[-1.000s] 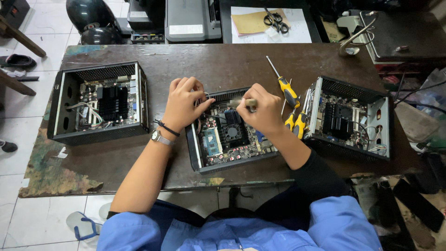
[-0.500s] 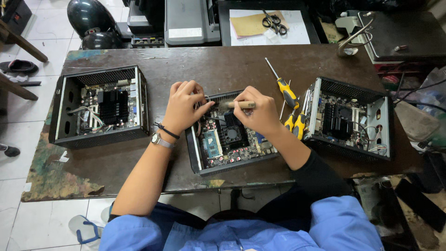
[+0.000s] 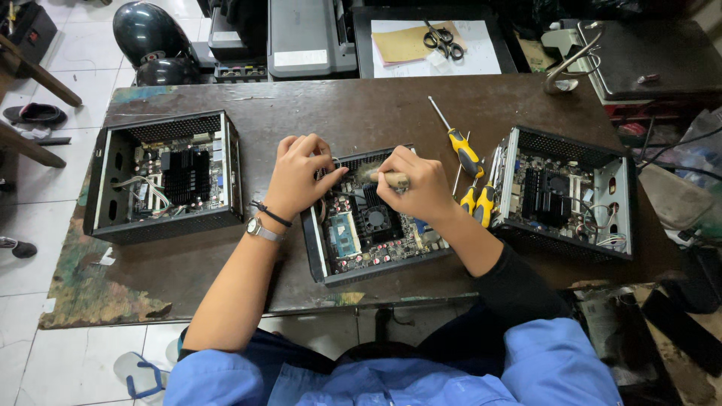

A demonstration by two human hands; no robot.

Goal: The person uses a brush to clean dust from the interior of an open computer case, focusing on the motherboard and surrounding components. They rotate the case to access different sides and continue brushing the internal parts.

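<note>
An open small black computer case point(image 3: 380, 259) with its circuit board and fan showing lies in the middle of the dark wooden table point(image 3: 353, 113). My left hand point(image 3: 297, 177) rests curled on the case's far left corner and steadies it. My right hand point(image 3: 421, 184) grips a small brush point(image 3: 383, 178) with a wooden handle, its bristles over the far edge of the board. A watch and a dark band sit on my left wrist.
A second open case point(image 3: 162, 177) stands at the left, a third point(image 3: 568, 195) at the right. A yellow-handled screwdriver point(image 3: 459, 143) and yellow-handled pliers point(image 3: 481, 201) lie between the middle and right cases. Scissors point(image 3: 440, 37) lie on paper beyond the table, helmets point(image 3: 150, 34) at far left.
My right hand with the brush has shifted slightly left over the board's far edge. My left hand stays on the case's corner.
</note>
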